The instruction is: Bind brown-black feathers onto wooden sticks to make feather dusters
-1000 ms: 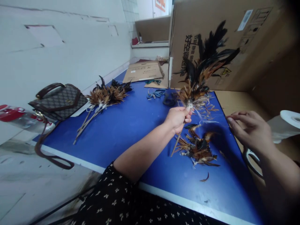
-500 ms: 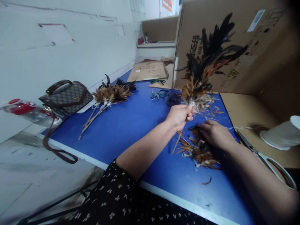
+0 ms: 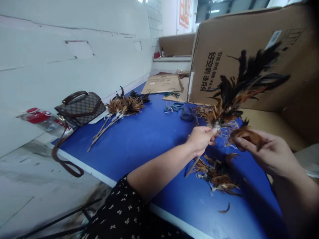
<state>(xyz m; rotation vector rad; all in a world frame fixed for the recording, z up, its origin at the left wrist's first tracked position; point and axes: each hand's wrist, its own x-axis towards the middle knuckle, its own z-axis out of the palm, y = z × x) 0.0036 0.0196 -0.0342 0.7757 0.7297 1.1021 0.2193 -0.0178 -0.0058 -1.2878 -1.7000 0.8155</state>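
- Here, in the head view, your left hand (image 3: 201, 140) pinches the feather bundle (image 3: 228, 104) by its pale binding (image 3: 217, 127), above the right side of the desk (image 3: 139, 146).
- The bundle's long axis slants from the stick's (image 3: 192, 167) near-left end to dark far-right tips (image 3: 269, 58).
- Your right hand (image 3: 271, 149) pinches a feather tuft (image 3: 250, 135) just right of that binding; whether tuft and bundle touch is unclear.
- Loose feathers (image 3: 219, 176) lie on the near side of your left hand.

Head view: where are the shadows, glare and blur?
In the head view, a shadow lies on the blue flat tabletop below the bare right hand; same view, a pale sheen lightens the tabletop toward its near edge; same view, the whitish cylindrical roll at far right looks blurred, and the upper right corner fades to black.
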